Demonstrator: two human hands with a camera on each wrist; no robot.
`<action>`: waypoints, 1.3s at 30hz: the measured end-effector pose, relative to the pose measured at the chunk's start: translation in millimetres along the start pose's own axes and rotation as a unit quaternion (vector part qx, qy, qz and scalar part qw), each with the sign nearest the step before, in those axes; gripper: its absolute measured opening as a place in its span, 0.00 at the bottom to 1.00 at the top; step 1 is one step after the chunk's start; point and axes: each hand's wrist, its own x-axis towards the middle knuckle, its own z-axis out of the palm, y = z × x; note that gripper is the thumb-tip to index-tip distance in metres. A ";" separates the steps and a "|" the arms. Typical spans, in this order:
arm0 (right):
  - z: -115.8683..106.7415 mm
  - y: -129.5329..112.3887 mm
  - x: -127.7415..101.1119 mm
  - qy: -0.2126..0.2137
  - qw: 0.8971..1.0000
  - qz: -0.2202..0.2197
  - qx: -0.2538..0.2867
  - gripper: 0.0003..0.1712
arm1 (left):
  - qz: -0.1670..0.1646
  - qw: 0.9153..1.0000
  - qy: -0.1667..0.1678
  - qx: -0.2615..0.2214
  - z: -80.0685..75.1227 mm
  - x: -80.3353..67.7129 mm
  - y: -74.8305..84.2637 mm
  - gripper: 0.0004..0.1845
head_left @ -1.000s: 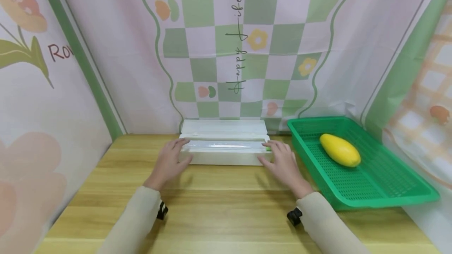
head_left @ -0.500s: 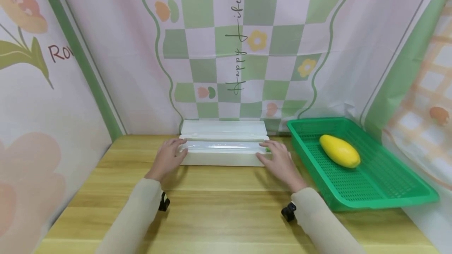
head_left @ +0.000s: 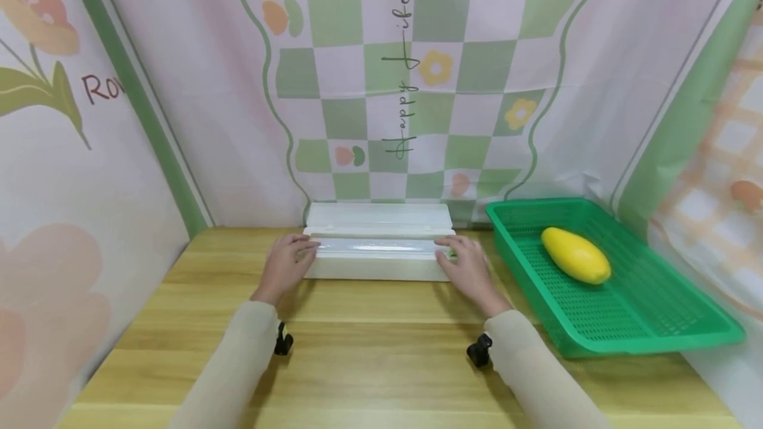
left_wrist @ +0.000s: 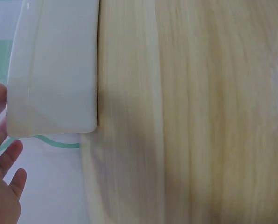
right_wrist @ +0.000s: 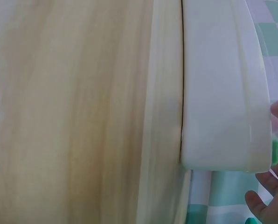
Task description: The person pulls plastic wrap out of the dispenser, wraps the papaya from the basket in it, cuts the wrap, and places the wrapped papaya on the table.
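Note:
A long white cling film dispenser (head_left: 381,270) lies along the far edge of the table, its lid (head_left: 379,215) tipped up against the curtain. Inside it shows a clear, shiny roll of cling film (head_left: 381,246). My left hand (head_left: 285,268) is at the dispenser's left end, fingertips over the film and thumb close to the front rim. At the other end my right hand (head_left: 467,270) mirrors it, beside a small green part (right_wrist: 275,151). Both hands show a gap between thumb and forefinger. Each wrist view catches spread fingers past the dispenser's end, partly hidden by its wall.
To the right a green plastic basket (head_left: 656,339) holds a yellow oval fruit (head_left: 575,255). The wooden table (head_left: 381,363) runs from the dispenser toward the body. A printed curtain (head_left: 334,78) hangs right behind the dispenser.
Both hands have drawn slightly inward along the dispenser. Thumbs have come up from the front face toward the film, and the thumb-to-forefinger gaps have narrowed. Dispenser and basket stay put.

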 end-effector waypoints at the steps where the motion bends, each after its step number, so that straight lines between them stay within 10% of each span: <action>1: 0.3 0.1 0.1 0.000 1.000 0.003 0.004 0.16 | 0.001 1.000 0.005 -0.002 0.4 0.1 0.4 0.13; 39: -15.7 -4.5 7.8 -0.017 0.996 0.007 0.091 0.18 | -0.055 0.991 0.004 -0.123 -5.4 5.8 10.6 0.17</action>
